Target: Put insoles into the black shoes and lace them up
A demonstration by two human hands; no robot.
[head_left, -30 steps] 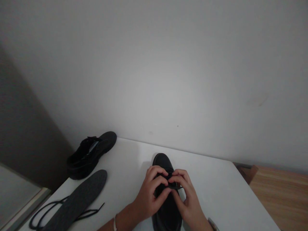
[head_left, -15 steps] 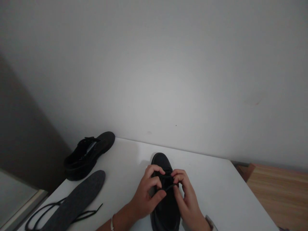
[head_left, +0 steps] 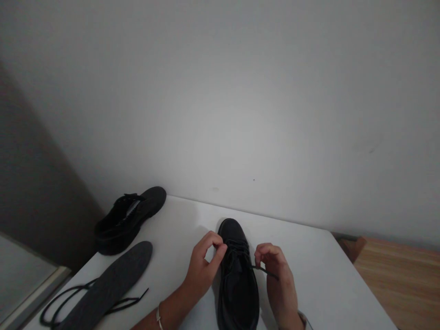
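A black lace-up shoe [head_left: 239, 293] lies on the white table with its toe toward the wall. At its left edge, beside the eyelets, the thumb and fingertips of my left hand [head_left: 203, 265] are pinched together. Whatever lies between those fingertips is too small to make out. On the shoe's right side, my right hand [head_left: 280, 282] has its fingers curled around a black shoelace [head_left: 266, 271]. This lace runs out from the right eyelets and across the fingers.
A second black shoe [head_left: 129, 220] rests at the table's back left, near the wall [head_left: 220, 114]. In front of it, a dark grey insole [head_left: 113, 284] lies over another black lace [head_left: 51, 302]. Right of the white table [head_left: 316, 270] is a wooden surface [head_left: 398, 279].
My hands have moved apart from over the lacing, uncovering the shoe's opening and eyelets. My right hand has shifted right with the lace, and my left hand slightly left.
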